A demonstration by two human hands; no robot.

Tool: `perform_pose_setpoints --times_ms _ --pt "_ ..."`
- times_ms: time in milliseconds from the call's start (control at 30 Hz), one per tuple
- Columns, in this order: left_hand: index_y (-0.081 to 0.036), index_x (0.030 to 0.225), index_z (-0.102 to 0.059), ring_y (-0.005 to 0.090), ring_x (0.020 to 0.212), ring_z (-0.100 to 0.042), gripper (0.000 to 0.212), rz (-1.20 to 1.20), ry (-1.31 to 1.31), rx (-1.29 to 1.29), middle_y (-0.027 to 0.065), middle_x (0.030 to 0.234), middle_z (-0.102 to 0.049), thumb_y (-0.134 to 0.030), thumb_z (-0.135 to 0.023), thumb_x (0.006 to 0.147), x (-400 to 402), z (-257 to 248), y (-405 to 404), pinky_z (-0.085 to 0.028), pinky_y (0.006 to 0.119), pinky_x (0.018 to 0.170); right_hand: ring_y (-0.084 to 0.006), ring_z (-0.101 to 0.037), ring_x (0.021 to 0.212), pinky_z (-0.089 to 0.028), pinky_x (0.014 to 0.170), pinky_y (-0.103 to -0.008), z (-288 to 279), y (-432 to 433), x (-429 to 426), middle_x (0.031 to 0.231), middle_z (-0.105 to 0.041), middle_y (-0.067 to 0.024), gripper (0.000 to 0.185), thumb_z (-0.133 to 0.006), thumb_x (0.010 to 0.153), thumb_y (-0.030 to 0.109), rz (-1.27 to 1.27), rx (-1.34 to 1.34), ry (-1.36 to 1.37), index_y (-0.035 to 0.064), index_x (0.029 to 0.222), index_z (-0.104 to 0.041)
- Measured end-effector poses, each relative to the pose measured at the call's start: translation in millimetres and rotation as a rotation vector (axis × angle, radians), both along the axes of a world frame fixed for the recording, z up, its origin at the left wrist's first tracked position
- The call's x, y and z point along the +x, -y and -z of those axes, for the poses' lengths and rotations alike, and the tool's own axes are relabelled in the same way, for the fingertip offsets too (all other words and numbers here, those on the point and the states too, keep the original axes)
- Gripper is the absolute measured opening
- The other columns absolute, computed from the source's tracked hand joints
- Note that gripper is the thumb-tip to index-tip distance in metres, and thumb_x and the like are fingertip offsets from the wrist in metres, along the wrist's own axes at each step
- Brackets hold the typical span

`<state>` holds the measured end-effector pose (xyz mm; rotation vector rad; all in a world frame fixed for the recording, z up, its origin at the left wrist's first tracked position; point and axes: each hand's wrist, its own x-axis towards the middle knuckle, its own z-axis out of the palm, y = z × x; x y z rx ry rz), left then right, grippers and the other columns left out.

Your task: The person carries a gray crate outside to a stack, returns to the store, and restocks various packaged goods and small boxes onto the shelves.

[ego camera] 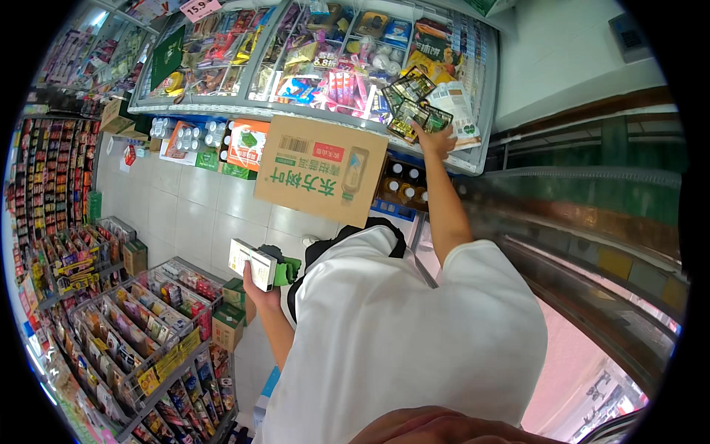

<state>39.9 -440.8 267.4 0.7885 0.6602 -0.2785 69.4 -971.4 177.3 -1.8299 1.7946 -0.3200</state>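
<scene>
My left hand (262,291) holds a white box (252,262) with dark printing, low in front of me on the left. Bunched green and dark material (287,269) sticks out beside the box; what it is I cannot tell. My right hand (437,143) reaches to the front right corner of a glass-topped chest freezer (474,162). Its fingers grip the near edge of several black-and-yellow packets (410,108), which lie fanned over the glass. A white printed pouch (454,105) lies beside them, partly behind my hand.
A large cardboard carton (321,166) stands against the freezer front. Right of it is a crate of capped bottles (405,180); packs of bottles (191,136) line the left. Wire snack racks (150,316) fill the lower left. Tiled floor (194,205) lies between. Shutter-like panels (588,150) border my right.
</scene>
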Motion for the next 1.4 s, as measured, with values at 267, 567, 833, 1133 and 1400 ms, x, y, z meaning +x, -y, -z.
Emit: perform_pose_setpoints --times_ms 267,567,833,1133,1400 --pt "-0.007 0.129 -0.049 0.0277 0.108 -0.058 0.045 -0.027 -0.036 0.085 0.0112 0.119 -0.060 -0.032 -0.052 0.093 -27 8 -19 -0.047 0.045 0.094 -0.0371 -0.032 0.130 -0.033 0.100 -0.0559 19 -23 31 0.138 -0.034 -0.0233 0.128 -0.085 0.049 0.062 0.063 -0.117 -0.125 0.0098 0.145 -0.018" --pt "-0.006 0.131 -0.046 0.0283 0.109 -0.057 0.046 0.028 0.002 0.058 0.0125 0.121 -0.059 -0.032 -0.051 0.093 -19 12 -20 -0.046 0.044 0.095 -0.0337 -0.062 0.101 -0.049 0.083 -0.0466 45 -1 13 0.111 -0.062 -0.0196 0.093 -0.093 0.051 0.029 0.214 -0.028 0.435 -0.0017 0.125 -0.045" --pt "-0.005 0.131 -0.046 0.0285 0.109 -0.057 0.046 0.020 -0.010 0.044 0.0135 0.120 -0.059 -0.031 -0.051 0.093 -18 15 -22 -0.045 0.044 0.095 -0.0275 -0.053 0.116 -0.048 0.088 -0.0440 12 5 -13 0.127 -0.050 -0.0161 0.078 -0.084 0.072 0.031 0.213 0.485 1.133 -0.0059 0.128 -0.043" --pt "-0.007 0.131 -0.047 0.0279 0.107 -0.058 0.045 0.005 -0.037 0.065 0.0118 0.119 -0.059 -0.031 -0.051 0.094 -21 18 -27 -0.046 0.044 0.095 -0.0287 -0.064 0.091 -0.056 0.068 -0.0439 28 8 69 0.129 -0.048 -0.0187 0.078 -0.084 0.072 0.032 0.579 0.392 0.707 -0.0011 0.131 -0.046" --pt "-0.009 0.131 -0.047 0.0275 0.110 -0.057 0.044 -0.026 -0.105 0.046 0.0108 0.121 -0.058 -0.031 -0.052 0.093 -27 32 -38 -0.045 0.044 0.095 -0.0297 -0.065 0.081 -0.054 0.051 -0.0430 64 23 70 0.109 -0.058 -0.0174 0.062 -0.087 0.067 0.018 0.714 0.501 0.932 -0.0028 0.113 -0.050"
